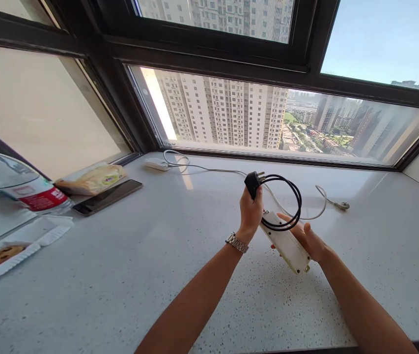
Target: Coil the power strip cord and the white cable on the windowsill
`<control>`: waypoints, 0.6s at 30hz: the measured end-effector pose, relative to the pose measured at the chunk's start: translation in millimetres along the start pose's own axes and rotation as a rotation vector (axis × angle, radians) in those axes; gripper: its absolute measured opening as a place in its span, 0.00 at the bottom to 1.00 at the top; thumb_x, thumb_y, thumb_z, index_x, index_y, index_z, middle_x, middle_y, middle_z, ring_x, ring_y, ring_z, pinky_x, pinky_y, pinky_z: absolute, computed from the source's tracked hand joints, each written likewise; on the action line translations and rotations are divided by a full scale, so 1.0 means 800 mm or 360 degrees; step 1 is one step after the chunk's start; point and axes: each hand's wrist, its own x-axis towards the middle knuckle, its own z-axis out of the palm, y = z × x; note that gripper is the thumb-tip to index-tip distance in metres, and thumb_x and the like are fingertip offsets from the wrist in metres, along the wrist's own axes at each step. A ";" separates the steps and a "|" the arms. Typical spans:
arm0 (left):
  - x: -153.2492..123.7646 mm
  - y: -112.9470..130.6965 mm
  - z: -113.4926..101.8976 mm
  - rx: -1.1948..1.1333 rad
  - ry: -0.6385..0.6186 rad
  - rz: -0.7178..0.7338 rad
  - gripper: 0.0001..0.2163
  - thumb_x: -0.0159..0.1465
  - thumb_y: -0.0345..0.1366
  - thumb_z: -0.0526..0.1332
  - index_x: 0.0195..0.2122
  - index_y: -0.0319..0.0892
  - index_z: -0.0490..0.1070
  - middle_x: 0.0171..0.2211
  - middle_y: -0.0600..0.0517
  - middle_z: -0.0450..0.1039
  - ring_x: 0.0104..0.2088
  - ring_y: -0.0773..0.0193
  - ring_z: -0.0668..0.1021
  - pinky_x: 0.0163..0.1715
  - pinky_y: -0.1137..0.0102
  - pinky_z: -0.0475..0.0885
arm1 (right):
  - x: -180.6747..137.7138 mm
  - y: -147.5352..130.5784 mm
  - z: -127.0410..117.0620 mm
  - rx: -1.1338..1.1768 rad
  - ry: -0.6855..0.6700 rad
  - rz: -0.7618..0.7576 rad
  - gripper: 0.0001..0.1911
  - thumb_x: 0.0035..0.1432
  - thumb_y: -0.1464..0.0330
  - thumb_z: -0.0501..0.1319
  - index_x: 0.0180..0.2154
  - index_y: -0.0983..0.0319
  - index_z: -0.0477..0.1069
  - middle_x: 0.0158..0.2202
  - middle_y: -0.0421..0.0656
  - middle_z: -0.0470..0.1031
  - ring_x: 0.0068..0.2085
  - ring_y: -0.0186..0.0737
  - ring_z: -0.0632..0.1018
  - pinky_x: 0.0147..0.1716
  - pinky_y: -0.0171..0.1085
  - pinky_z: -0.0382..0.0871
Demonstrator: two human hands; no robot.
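Observation:
My left hand, a metal watch on its wrist, is closed around a black three-pin plug with the prongs pointing right. A black cord loops from the plug to the upper end of a white power strip. My right hand grips the strip from its right side, fingers partly hidden behind it. The strip is tilted, its flat screwed back facing me, above the speckled white counter.
Near the window, a second white power strip lies with its white cord running right to a grey-white plug. On the left are a phone, a tissue pack, a large bottle and a cookie tray.

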 end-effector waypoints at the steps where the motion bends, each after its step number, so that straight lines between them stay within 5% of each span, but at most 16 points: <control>1: -0.003 -0.008 -0.009 0.0252 -0.0023 0.0137 0.08 0.60 0.41 0.60 0.32 0.43 0.64 0.17 0.60 0.58 0.15 0.72 0.62 0.19 0.75 0.55 | 0.000 0.000 0.001 -0.0044 0.0053 -0.0023 0.52 0.40 0.36 0.56 0.61 0.56 0.53 0.54 0.53 0.67 0.47 0.50 0.74 0.42 0.46 0.68; 5: -0.015 -0.022 -0.022 0.0887 -0.0155 0.0368 0.03 0.61 0.31 0.55 0.34 0.42 0.68 0.22 0.54 0.67 0.22 0.66 0.69 0.24 0.73 0.58 | 0.007 0.006 0.015 -0.0240 0.0473 0.0004 0.44 0.42 0.49 0.67 0.59 0.56 0.58 0.54 0.50 0.69 0.46 0.46 0.74 0.45 0.44 0.67; 11: -0.029 -0.033 -0.026 0.1001 -0.0741 -0.0249 0.08 0.58 0.38 0.58 0.32 0.39 0.69 0.23 0.53 0.69 0.23 0.65 0.70 0.23 0.74 0.60 | -0.011 0.003 0.014 0.0165 0.0770 0.0531 0.25 0.47 0.62 0.66 0.49 0.60 0.71 0.34 0.43 0.78 0.32 0.39 0.78 0.33 0.38 0.72; 15: -0.048 -0.037 -0.050 0.0801 -0.1400 -0.0614 0.23 0.59 0.55 0.53 0.23 0.38 0.68 0.22 0.50 0.70 0.20 0.68 0.69 0.20 0.75 0.60 | -0.084 -0.015 -0.016 0.0050 0.0668 0.0786 0.23 0.48 0.59 0.66 0.47 0.61 0.74 0.35 0.45 0.79 0.30 0.38 0.78 0.30 0.35 0.71; 18: -0.058 -0.041 -0.067 0.0747 -0.1403 -0.0642 0.26 0.57 0.58 0.53 0.25 0.37 0.70 0.23 0.49 0.70 0.19 0.70 0.68 0.17 0.76 0.58 | -0.164 -0.031 -0.050 -0.0258 0.0641 0.1011 0.22 0.46 0.56 0.66 0.42 0.60 0.77 0.37 0.48 0.79 0.33 0.42 0.79 0.34 0.38 0.71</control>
